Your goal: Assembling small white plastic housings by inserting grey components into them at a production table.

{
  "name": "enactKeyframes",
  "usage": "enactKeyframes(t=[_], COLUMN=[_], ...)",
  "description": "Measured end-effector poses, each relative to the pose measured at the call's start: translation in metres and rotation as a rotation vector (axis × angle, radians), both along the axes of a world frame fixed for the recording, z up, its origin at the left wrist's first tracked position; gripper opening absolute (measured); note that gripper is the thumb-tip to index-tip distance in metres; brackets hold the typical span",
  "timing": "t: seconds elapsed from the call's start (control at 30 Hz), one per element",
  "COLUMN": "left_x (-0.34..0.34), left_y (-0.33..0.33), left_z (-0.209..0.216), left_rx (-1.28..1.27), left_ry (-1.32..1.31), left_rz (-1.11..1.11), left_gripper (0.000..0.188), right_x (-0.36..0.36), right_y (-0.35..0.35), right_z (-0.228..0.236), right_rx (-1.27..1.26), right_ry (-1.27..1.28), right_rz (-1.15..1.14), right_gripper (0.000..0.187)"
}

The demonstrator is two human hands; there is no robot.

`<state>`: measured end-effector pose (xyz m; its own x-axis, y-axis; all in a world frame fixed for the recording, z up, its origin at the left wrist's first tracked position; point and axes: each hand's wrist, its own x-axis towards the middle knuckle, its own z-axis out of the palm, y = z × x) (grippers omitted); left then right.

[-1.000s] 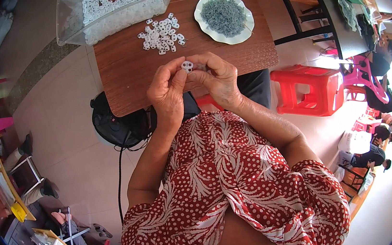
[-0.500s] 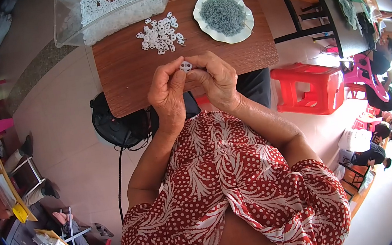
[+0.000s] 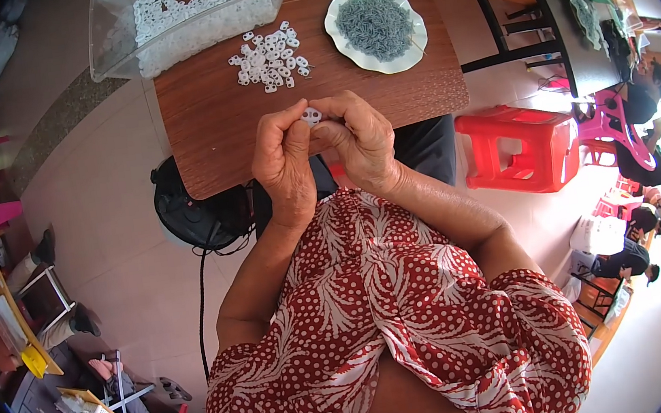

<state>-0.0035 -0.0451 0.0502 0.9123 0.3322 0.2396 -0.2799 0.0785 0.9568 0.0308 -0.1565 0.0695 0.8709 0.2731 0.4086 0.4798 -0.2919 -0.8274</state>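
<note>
Between my two hands, over the near edge of the brown table (image 3: pixel 218 150), is a small white plastic piece with holes (image 3: pixel 311 116). My left hand (image 3: pixel 284 159) pinches it from the left with thumb and forefinger. From the right, my right hand (image 3: pixel 364 141) grips the same piece, fingers bent and thumb pressed in. Beyond my hands lies a loose pile of similar white pieces (image 3: pixel 269 58). A scalloped white plate (image 3: pixel 339 46) to its right holds a heap of small grey parts (image 3: pixel 379 28).
A clear plastic bin (image 3: pixel 114 60) of white pieces stands at the table's far left. A red stool (image 3: pixel 515 149) is to the right of the table, and a black round object (image 3: pixel 196 209) with a cord is below its left side. Other people sit farther right.
Both hands have shifted very slightly, and the right fingers have drawn a little closer to the left. The white piece stays pinched between them.
</note>
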Motion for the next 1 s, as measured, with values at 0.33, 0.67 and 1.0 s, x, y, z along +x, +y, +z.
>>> enactKeyframes(t=[0.33, 0.67, 1.0], left_x=[-0.001, -0.001, 0.000], left_y=[-0.004, -0.004, -0.012], left_z=[0.004, 0.003, 0.007], left_rx=[0.025, 0.017, 0.025], left_ry=[-0.034, -0.024, -0.049], left_rz=[0.065, 0.064, 0.151], left_gripper=[0.014, 0.013, 0.013], right_x=[-0.003, 0.001, 0.005], right_y=[0.002, 0.003, 0.003], right_z=[-0.001, -0.001, 0.003], right_rx=[0.031, -0.006, -0.070], right_ry=[0.019, -0.067, -0.237], right_rz=[-0.009, 0.010, 0.047], right_gripper=[0.025, 0.027, 0.025])
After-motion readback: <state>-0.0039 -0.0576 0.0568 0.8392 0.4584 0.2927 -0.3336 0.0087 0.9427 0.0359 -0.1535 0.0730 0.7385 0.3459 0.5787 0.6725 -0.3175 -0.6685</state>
